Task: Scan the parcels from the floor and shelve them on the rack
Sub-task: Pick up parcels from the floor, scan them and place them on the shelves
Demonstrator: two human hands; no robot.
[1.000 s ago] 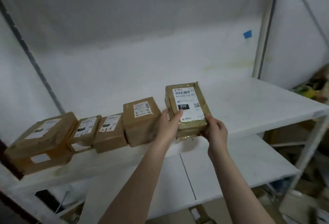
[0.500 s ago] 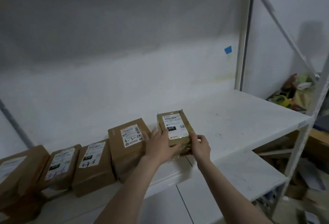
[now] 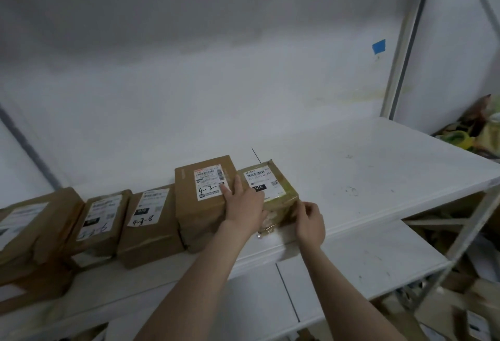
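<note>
A taped brown parcel (image 3: 273, 191) with a white label reading 010 lies on the white rack shelf (image 3: 378, 175), at the right end of a row of parcels. My left hand (image 3: 244, 205) lies across its left edge, fingers straight and reaching onto the taller neighbouring box (image 3: 201, 200) marked 4-3. My right hand (image 3: 309, 221) holds the parcel's near right corner with curled fingers. The parcel touches the taller box beside it.
Three more labelled brown parcels (image 3: 150, 224) line the shelf to the left. A lower white shelf (image 3: 351, 265) sits beneath. Metal rack posts (image 3: 400, 51) rise at right, with clutter (image 3: 479, 129) behind and cartons on the floor (image 3: 460, 308).
The parcel came down from held in front of me onto the shelf and was slid left against the taller box. My left hand flattened over its edge.
</note>
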